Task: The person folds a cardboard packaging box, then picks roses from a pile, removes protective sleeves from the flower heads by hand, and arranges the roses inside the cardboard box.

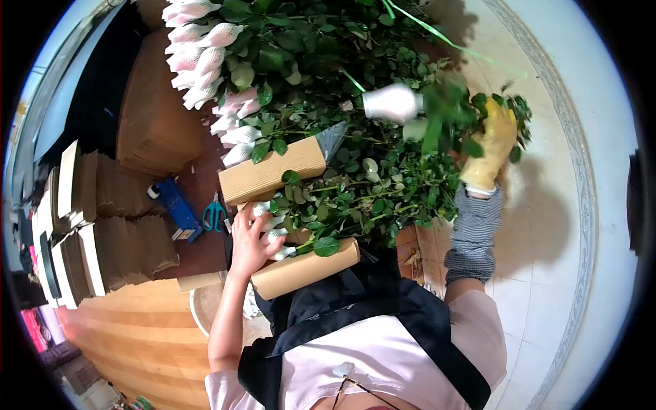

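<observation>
1. L hand [251, 244], bare, at near edge of the foliage; fingers spread fairly wide over a few netted buds [277, 236], touching them.
2. Those buds lie btwn the upper corrugated cardboard [273, 169] & the lower cardboard roll [305, 268], which is by the person's lap.
3. R hand [493, 145], in yellow glove w/ checked sleeve [471, 236], is at far R side, up against leafy stems [369, 191]; fingers partly hidden by leaves, can't tell if they grip.
4. Single netted bud [393, 104] sits over the foliage, L of the glove; leaves btwn are blurred.
5. More wrapped buds [198, 58] stacked upper L, heads pointing L.
6. Teal scissors [214, 213] & blue tool [179, 207] on dark red table [198, 256], near L hand; cardboard stacks [130, 249] further L.
</observation>
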Available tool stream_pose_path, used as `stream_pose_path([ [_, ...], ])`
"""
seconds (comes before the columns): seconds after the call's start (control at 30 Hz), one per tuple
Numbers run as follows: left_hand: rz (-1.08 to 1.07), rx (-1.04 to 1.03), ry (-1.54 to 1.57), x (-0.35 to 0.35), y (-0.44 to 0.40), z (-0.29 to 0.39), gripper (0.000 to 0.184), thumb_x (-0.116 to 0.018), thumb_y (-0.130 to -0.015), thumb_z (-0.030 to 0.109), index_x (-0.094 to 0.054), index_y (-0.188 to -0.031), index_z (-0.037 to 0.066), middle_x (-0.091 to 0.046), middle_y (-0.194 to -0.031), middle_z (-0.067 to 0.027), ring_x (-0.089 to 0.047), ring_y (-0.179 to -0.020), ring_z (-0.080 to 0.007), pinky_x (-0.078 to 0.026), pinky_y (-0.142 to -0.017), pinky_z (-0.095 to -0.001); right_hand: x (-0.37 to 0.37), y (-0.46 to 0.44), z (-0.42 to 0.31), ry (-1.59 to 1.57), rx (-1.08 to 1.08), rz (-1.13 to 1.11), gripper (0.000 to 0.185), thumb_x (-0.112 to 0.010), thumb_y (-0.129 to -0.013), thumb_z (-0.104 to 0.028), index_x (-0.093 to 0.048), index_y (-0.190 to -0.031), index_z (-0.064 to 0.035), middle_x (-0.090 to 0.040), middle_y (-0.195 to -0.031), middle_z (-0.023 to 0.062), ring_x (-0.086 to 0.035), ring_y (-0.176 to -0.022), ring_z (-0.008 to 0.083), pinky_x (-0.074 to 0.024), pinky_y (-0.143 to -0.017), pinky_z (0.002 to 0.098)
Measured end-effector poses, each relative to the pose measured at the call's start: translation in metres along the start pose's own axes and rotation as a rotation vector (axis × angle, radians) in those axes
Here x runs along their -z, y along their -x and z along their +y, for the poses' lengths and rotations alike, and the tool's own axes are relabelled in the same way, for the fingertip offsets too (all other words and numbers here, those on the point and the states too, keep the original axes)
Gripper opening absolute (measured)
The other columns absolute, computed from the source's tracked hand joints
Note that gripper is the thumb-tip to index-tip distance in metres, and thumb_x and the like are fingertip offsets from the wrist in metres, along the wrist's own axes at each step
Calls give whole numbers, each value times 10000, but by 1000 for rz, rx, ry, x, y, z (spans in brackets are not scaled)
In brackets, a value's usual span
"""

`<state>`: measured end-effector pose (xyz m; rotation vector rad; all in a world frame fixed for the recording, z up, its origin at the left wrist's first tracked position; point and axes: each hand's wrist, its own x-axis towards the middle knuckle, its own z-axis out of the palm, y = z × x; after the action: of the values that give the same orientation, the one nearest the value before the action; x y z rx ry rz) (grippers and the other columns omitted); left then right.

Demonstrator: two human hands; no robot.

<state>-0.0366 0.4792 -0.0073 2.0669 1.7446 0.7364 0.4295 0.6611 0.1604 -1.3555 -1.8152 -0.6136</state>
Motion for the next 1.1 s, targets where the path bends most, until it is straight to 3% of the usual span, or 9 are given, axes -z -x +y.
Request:
stream_pose_path([
  [0.07, -1, -13, -26, -3, -1, -3, 602, -855, -680, 323, -654, -1192, 80, -443, -1420, -216, -433, -1287, -421, -374, -1079, -529, 26, -32, -29, 87, -53, -94, 351, -652, -815, 46, -659, -1156, -34, -702, -1037, 144, -658, -1012, 269, -543, -865, 373],
  [0.3, -9, -5, -22, -4, 1, -4, 601, -846, -702, 335, -638, -1208, 86, -412, -1481, -211, -387, -1342, -422, -342, -1110, -534, -126, -34, -77, 150, 194, -35, 329, -577, -927, -74, -666, -1236, -147, -674, -1299, 105, -612, -1215, 316, -371, -1149, 450],
  [0.43, -4, -1, -3, -4, 2, -4, 597, -846, -702, 328, -639, -1206, 85, -415, -1479, -209, -399, -1334, -414, -344, -1108, -532, -257, 30, -92, 250, -46, -692, 456, -602, -887, -91, -618, -1335, -172, -623, -1346, 88, -580, -1224, 300, -418, -1081, 466],
  [0.57, 8, -15, -6, -5, 2, -5, 588, -847, -699, 316, -644, -1201, 86, -418, -1479, -213, -416, -1319, -414, -367, -1089, -533, -214, 1, -103, 249, -121, -917, 504, -660, -846, -101, -601, -1345, -138, -613, -1341, 120, -578, -1215, 303, -428, -1077, 433],
  [0.7, 3, -18, -17, -3, -1, -2, 586, -850, -696, 313, -642, -1196, 89, -421, -1471, -211, -406, -1332, -427, -363, -1095, -536, -132, -2, -117, 106, 80, -301, 405, -705, -830, -140, -615, -1219, -71, -683, -1063, 141, -637, -1025, 306, -500, -901, 434],
  [0.77, 8, -15, -23, -4, -2, -5, 578, -850, -697, 311, -642, -1190, 92, -422, -1467, -209, -406, -1332, -429, -364, -1095, -533, -121, 23, -125, 146, 16, -678, 228, -697, -871, -282, -710, -983, -84, -713, -817, 105, -695, -795, 301, -549, -800, 448],
  [0.83, 19, -34, -5, -5, 0, -4, 591, -851, -682, 273, -622, -1193, 84, -414, -1474, -216, -408, -1329, -419, -347, -1094, -541, -126, 52, -129, 187, 21, -1008, 271, -734, -827, -288, -708, -1003, -83, -733, -906, 117, -709, -901, 305, -566, -806, 424],
  [1.0, 12, -23, 7, -2, 0, -3, 599, -854, -683, 292, -642, -1206, 93, -426, -1450, -200, -418, -1315, -405, -362, -1074, -524, -154, 66, -118, -32, 25, -631, 92, -712, -774, -69, -733, -859, -98, -719, -882, 138, -695, -867, 343, -567, -744, 408],
  [1.1, 19, -16, -2, 0, -1, 1, 586, -855, -688, 302, -649, -1195, 93, -428, -1449, -198, -438, -1291, -401, -372, -1065, -519, -93, 2, -136, -171, 123, -277, 285, -724, -802, -1, -703, -1079, -67, -722, -930, 107, -687, -887, 272, -560, -892, 423],
])
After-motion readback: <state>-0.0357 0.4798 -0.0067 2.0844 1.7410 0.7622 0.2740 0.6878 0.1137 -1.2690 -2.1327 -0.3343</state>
